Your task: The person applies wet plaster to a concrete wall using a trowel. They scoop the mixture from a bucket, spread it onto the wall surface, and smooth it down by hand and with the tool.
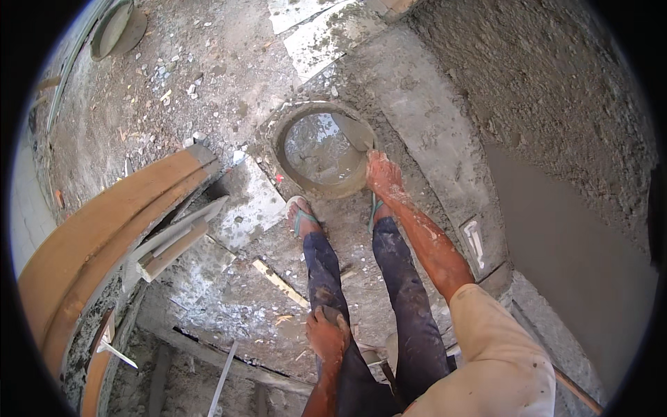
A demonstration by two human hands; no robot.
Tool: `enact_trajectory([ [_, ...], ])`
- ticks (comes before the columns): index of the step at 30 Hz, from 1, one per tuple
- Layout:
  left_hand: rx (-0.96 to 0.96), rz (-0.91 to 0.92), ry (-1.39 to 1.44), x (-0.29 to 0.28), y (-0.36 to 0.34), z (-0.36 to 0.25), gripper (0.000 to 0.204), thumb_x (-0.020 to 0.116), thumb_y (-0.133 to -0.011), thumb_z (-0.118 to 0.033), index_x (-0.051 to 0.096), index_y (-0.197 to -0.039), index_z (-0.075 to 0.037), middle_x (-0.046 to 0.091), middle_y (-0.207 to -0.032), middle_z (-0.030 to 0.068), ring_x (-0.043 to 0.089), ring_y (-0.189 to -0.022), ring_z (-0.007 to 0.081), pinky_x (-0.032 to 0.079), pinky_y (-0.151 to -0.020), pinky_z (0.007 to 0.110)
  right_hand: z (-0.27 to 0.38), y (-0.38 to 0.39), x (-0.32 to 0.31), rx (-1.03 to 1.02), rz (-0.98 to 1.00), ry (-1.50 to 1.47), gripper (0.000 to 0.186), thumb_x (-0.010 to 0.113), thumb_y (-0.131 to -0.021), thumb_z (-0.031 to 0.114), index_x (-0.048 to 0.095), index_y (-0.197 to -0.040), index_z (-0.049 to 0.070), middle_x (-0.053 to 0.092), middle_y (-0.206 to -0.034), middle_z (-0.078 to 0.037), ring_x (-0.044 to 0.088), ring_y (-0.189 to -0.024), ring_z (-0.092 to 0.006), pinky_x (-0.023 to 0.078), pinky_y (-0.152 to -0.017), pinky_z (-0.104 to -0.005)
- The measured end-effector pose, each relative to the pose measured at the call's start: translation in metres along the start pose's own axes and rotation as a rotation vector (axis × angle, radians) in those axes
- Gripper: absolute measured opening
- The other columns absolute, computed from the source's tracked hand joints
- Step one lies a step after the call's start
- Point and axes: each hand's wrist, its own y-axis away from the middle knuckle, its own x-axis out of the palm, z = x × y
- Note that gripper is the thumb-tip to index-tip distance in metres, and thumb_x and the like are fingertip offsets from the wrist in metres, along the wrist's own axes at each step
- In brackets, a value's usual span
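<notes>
A round, mortar-caked pan (281, 149) holding grey, watery liquid stands on the ground in front of my feet. My right hand (384, 175) is closed at the pan's right rim, gripping a trowel (353, 132) whose blade reaches over the liquid inside. The trowel's handle is mostly hidden by my fingers. Close to my left knee, my left hand (328, 335) is curled around a small grey-brown lump (332, 315); its kind is unclear. Wet cement marks my right forearm and my dark trousers.
Smooth wet mortar (556, 229) meets rougher mortar (535, 76) on the right. Curved brown boards (125, 229) stand at left. Another round pan (119, 31) sits far left. Pale tile pieces (253, 205), a wood strip (280, 283) and rubble litter the ground.
</notes>
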Motion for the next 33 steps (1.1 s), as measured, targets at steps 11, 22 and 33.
enact_trajectory([
  [11,-0.041,-0.035,0.038,-0.007,-0.002,-0.001,0.062,0.074,-0.087,-0.036,0.058,-0.137,-0.003,0.058,-0.139,0.0234,0.056,-0.128,0.0438,0.047,-0.107,0.052,0.05,0.023,0.046,-0.211,0.131,-0.491,0.036,0.07,-0.091,0.03,0.064,-0.108,-0.001,0.072,-0.107,-0.028,0.071,-0.097,-0.0494,0.055,-0.082,-0.0595],
  [22,0.243,-0.087,0.236,-0.02,0.012,0.011,0.07,0.077,-0.087,-0.033,0.052,-0.14,0.006,0.057,-0.135,0.0297,0.055,-0.125,0.0482,0.047,-0.108,0.051,0.1,0.143,-0.242,-0.612,-0.097,-0.359,0.031,0.069,-0.094,0.03,0.067,-0.106,0.002,0.069,-0.085,-0.025,0.07,-0.079,-0.0469,0.057,-0.067,-0.0549],
  [33,0.428,-0.099,0.267,-0.154,-0.012,-0.004,0.062,0.076,-0.087,-0.035,0.066,-0.131,0.008,0.069,-0.123,0.0319,0.068,-0.115,0.0442,0.052,-0.101,0.05,0.148,0.307,-0.616,-0.472,0.842,-0.812,0.035,0.068,-0.098,0.036,0.07,-0.112,0.004,0.069,-0.072,-0.008,0.071,-0.063,-0.0221,0.057,-0.061,-0.0437],
])
